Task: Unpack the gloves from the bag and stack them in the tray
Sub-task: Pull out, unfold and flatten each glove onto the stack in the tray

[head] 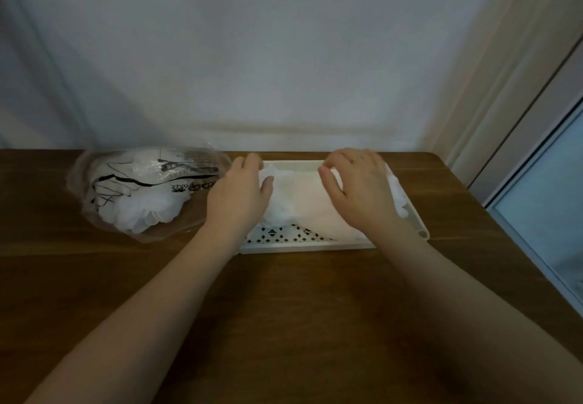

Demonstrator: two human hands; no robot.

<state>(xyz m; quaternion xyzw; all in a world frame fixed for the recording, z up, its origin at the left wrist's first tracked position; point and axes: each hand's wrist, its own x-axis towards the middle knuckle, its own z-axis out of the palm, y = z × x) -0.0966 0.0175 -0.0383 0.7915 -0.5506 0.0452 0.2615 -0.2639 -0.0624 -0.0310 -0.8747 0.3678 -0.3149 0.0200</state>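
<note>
A white perforated tray (303,244) lies on the brown table near the wall. White gloves (299,198) are piled inside it. My left hand (241,193) rests on the left end of the pile, fingers bent over the gloves' far edge. My right hand (359,189) lies over the right part of the pile, its fingertips curled onto the glove fabric. To the left of the tray sits a clear plastic bag (138,189) with black print, more white gloves showing inside it.
The wooden table (284,324) runs to a white wall at the back. Its right edge meets a window frame (536,151). The bag lies right against the tray's left side.
</note>
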